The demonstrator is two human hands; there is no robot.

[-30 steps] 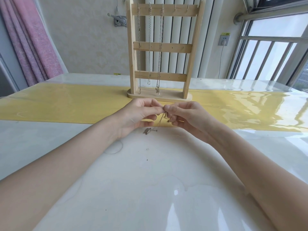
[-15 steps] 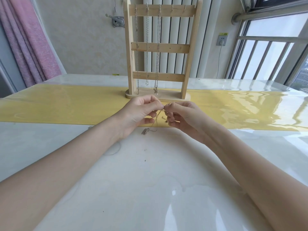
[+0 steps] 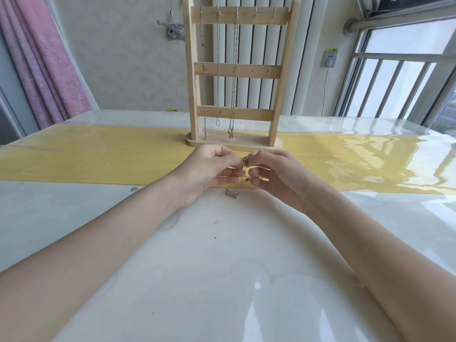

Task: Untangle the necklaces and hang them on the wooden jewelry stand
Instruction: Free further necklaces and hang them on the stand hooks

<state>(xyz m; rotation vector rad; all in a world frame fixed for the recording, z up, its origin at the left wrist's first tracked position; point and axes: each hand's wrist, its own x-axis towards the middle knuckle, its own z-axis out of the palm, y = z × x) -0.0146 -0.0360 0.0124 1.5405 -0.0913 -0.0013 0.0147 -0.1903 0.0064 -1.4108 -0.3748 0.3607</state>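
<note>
Pink curtain [image 3: 42,70] way off past the far left corner of the worktop [image 3: 222,267], yellow runner [image 3: 98,159] stretched edge to edge across the far half. Left hand [image 3: 209,169] up just over the runner's near edge, thumb and forefinger pinching one end of a small knotted gold necklace [image 3: 246,159], other fingers curled under. Little ladder-looking charm [image 3: 231,194] down on the white part of the worktop, right below the hands; can't tell if it's attached to the chain. Wooden jewelry stand [image 3: 237,70] upright on the runner toward the far edge, just behind both hands, with three silver chains [image 3: 218,70] already on the left three hooks of the top bar, right two hooks bare. Right hand [image 3: 274,174] almost touching the left, fingertips pinching the other end of the same tangle, a bit more gold chain visible under the curled fingers. White radiator [image 3: 246,45] behind the stand, wall socket [image 3: 329,59] and window bars [image 3: 394,82] beyond the far right corner.
</note>
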